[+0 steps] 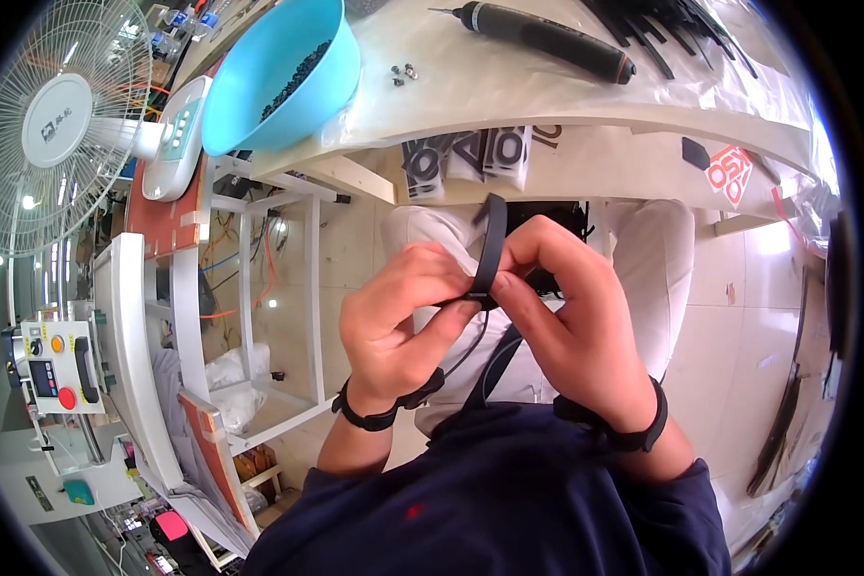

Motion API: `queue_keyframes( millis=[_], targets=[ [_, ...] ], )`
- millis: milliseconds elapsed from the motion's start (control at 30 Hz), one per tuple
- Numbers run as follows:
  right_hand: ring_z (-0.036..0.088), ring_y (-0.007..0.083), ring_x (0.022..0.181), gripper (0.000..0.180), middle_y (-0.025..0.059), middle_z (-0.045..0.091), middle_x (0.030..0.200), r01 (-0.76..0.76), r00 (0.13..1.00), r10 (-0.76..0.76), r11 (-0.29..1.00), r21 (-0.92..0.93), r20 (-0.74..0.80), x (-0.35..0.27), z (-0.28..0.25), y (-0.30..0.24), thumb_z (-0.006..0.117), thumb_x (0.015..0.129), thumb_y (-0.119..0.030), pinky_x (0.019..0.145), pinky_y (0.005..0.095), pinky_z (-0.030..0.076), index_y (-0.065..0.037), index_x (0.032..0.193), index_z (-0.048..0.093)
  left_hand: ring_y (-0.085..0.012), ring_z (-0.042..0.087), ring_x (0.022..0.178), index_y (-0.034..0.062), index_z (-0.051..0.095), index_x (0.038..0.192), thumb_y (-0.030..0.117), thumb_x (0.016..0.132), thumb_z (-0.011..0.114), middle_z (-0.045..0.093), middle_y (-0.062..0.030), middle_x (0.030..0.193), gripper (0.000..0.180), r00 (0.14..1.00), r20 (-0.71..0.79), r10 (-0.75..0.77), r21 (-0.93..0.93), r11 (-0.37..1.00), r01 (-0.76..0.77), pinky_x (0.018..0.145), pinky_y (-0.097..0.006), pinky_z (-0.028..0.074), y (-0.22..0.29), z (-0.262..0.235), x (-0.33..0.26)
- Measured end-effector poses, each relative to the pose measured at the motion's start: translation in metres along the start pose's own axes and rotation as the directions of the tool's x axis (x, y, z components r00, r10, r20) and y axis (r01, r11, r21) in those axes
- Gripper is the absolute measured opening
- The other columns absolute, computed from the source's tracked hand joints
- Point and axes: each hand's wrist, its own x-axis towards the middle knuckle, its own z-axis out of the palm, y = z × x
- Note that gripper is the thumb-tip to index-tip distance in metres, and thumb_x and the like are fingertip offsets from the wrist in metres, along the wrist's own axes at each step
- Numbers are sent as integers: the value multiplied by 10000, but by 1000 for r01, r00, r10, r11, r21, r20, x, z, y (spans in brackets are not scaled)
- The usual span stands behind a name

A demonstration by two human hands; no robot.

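Observation:
Over my lap, both hands work on one narrow black strap, whose upper part curves up and bends over at the tip. My left hand is closed, with thumb and forefinger pinching the strap's lower end. From the other side, my right hand pinches the same lower part, its thumb close to the left fingertips. The exact grip point is partly hidden by the fingers. Each of my wrists wears a black band, and a thin dark cable hangs below the strap.
On the table ahead lie a black electric screwdriver, a few small metal screws and a pile of black strips. A blue bowl holds small black parts. Bagged items sit below the tabletop; a fan stands left.

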Motion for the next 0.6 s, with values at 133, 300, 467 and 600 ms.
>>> queue_keyframes(
  millis=[133,300,467,600],
  targets=[
    [602,204,721,65,109,630,815,-96,994,90,991,98,64,-4,0,5,655,902,-3,673,318,492,27,931,604,-245,628,795,-66,649,904,-102,770,693,674,-141,871,145,994,11,-109,-76,991,110,736,-332,492,1,0,-6],
    [585,121,706,92,89,647,805,-286,956,265,938,196,126,-9,0,5,639,935,-56,651,282,480,33,944,620,-132,610,790,-69,652,925,-61,838,672,671,-93,858,89,930,-7,-369,-218,908,358,704,-249,468,18,6,-9],
    [585,75,734,116,38,651,824,-309,951,289,909,280,113,-10,-2,4,647,944,-72,658,235,487,40,973,633,-69,603,782,-72,657,955,-25,883,667,678,-50,869,87,853,-26,-522,-277,823,496,697,-216,467,22,8,-9],
    [595,67,744,122,27,657,845,-332,943,305,862,382,132,-12,0,8,665,939,-74,658,229,493,37,982,636,-76,618,799,-73,661,972,-11,889,673,687,-54,873,104,851,-32,-524,-336,807,485,706,-223,479,20,9,-10]
  ],
)
